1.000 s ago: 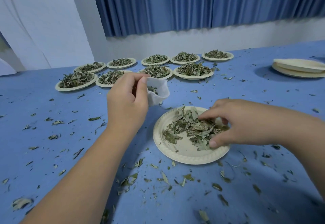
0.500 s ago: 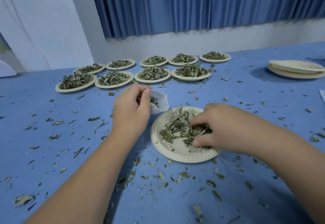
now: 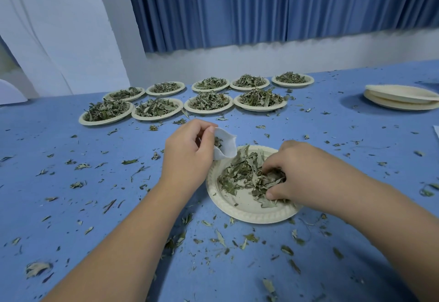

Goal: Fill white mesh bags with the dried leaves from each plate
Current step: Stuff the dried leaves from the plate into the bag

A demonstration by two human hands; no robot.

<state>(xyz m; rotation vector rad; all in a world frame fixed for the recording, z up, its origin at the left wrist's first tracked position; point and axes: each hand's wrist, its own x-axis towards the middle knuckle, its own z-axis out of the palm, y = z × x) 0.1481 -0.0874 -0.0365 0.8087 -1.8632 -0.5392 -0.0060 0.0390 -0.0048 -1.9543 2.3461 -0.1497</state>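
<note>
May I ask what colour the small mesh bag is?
The small mesh bag is white; head view.

Left hand (image 3: 187, 159) pinches the mesh bag (image 3: 226, 146); right hand (image 3: 300, 171), palm down, clutches dried leaves (image 3: 242, 171).

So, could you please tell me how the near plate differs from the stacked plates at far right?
The near plate lies single and holds dried leaves, gripped by the right hand; the stacked plates are piled, show no leaves, and stand untouched. Both are pale and round.
</note>
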